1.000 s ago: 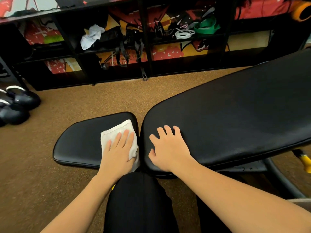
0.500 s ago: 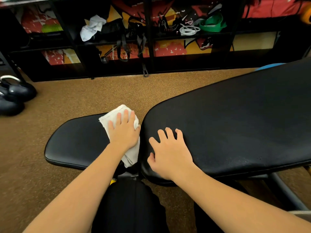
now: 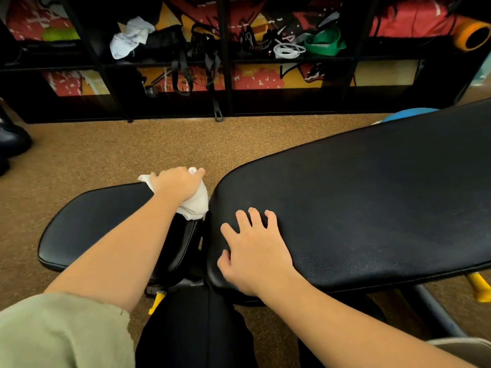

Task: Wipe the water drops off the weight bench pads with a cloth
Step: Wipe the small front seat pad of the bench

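Observation:
The black weight bench has a small seat pad [image 3: 90, 227] on the left and a long back pad [image 3: 372, 197] on the right. My left hand [image 3: 176, 183] grips a white cloth [image 3: 195, 204] at the far right corner of the seat pad, with its fingers curled over the pad's far edge. The cloth bunches under the palm and hangs into the gap between the pads. My right hand [image 3: 252, 251] rests flat with fingers spread on the near left end of the back pad. Faint small specks show near that pad's front edge.
A black shelf unit [image 3: 225, 83] with straps, bands and a white rag stands along the far side of the brown floor [image 3: 132, 147]. Dark kettlebells [image 3: 10, 139] sit at the left edge. Yellow bench knobs [image 3: 479, 288] and a grey frame tube [image 3: 435, 312] show below the back pad.
My left hand has slid the cloth away from me, from the near part of the seat pad to its far corner, and its fingers have curled. My right hand has stayed in place.

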`<state>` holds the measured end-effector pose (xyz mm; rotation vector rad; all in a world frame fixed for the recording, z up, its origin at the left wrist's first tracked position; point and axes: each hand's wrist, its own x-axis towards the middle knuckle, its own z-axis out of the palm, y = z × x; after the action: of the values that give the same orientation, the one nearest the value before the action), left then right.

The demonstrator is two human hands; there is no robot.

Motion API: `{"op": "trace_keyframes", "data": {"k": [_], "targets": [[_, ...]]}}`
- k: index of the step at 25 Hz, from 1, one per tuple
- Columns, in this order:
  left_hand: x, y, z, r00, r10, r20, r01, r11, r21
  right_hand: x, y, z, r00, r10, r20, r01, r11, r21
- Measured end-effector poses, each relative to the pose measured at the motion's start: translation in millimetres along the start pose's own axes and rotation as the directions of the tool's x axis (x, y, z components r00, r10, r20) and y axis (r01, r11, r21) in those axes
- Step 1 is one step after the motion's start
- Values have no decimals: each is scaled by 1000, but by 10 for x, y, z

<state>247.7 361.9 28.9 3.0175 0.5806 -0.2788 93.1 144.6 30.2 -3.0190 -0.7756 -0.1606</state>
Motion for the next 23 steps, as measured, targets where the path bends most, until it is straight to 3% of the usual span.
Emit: {"op": "trace_keyframes", "data": {"k": [3,10,16,23], "targets": [[-19,-337,-133,997,-78,4,78,993,-86,1,3,0,1000,-1,10,1,1000,8],[10,-1562,-66,956,-292,-30,288,953,-96,-1,2,-14,1000,2,14,-2,1000,-8],[-370,-1596,160,906,-403,-129,388,913,-128,-9,-14,-29,1000,2,28,-1,999,-37],[-1440,-1273,561,976,-185,-119,178,982,-64,-20,-17,-52,999,-6,48,8,998,-61]]}}
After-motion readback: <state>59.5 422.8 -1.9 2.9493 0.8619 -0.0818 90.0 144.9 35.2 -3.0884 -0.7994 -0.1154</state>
